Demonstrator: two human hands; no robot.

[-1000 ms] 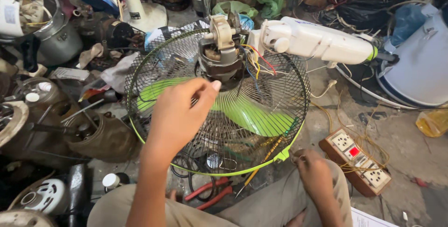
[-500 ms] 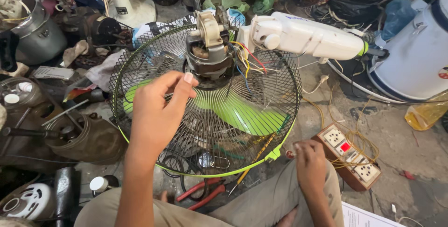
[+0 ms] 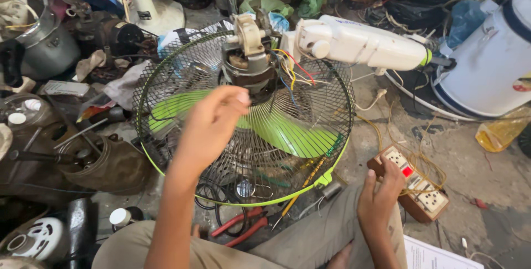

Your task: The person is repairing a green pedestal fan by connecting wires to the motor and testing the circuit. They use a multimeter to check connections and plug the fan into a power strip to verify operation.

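Cluttered concrete workshop floor (image 3: 470, 158), seen from above over the person's knees. At centre lies a round wire fan guard with a lime-green rim (image 3: 182, 70), tilted toward the camera, with lime-green plastic blades (image 3: 287, 133) behind the wires. On top of the guard sits the bare fan motor with a beige gear housing (image 3: 250, 53); red, yellow and blue wires (image 3: 293, 67) run from it to a white plastic fan neck (image 3: 359, 42) lying to the right.

Left hand (image 3: 213, 122): fingers curled together, fingertips at the wire guard just below the motor; whether they pinch a wire cannot be told. Right hand (image 3: 379, 200): fingers laid on the edge of a brown socket board with white outlets and a red switch (image 3: 417, 186), thumb raised, grasping nothing.

Below the guard: red-handled pliers (image 3: 238, 229) and a yellow-handled screwdriver (image 3: 301, 189) on the floor. Left: a dark metal pot (image 3: 99, 161). Right: a large white drum-shaped appliance body (image 3: 487, 70).
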